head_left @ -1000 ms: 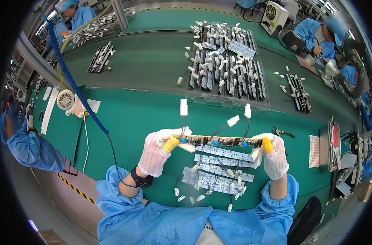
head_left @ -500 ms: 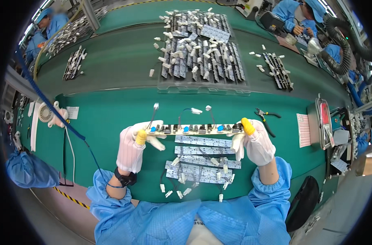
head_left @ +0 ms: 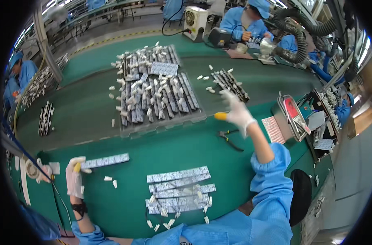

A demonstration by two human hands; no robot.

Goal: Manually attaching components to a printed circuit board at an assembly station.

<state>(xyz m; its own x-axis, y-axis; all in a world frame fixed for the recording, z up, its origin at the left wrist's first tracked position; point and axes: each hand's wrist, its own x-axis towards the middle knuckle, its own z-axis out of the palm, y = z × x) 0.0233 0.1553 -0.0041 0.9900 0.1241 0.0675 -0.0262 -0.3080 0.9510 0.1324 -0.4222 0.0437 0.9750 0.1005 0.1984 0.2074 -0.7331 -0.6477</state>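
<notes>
My left hand (head_left: 75, 179), in a white glove with a yellow thumb cover, grips one end of a circuit board strip (head_left: 108, 161) at the left of the green table. The strip lies low over the mat, its wires ending in white connectors (head_left: 114, 183). My right hand (head_left: 237, 115), gloved alike, reaches forward with fingers spread and nothing in it. Just beyond its fingertips lies a small stack of board strips (head_left: 231, 84) on the dark belt. Several more strips (head_left: 178, 174) are laid in rows in front of me, with wires and white connectors.
A clear tray (head_left: 161, 127) heaped with board strips stands on the belt. Cutters (head_left: 231, 141) lie below my right hand, left of a red-printed sheet (head_left: 273, 129) and a metal box (head_left: 292, 116). A small fan (head_left: 32, 168) stands far left. A co-worker (head_left: 247, 24) sits across.
My right hand has let go of the strip and swung forward to the belt. The left hand has carried the strip to the left and turned it face up. The view has shifted right.
</notes>
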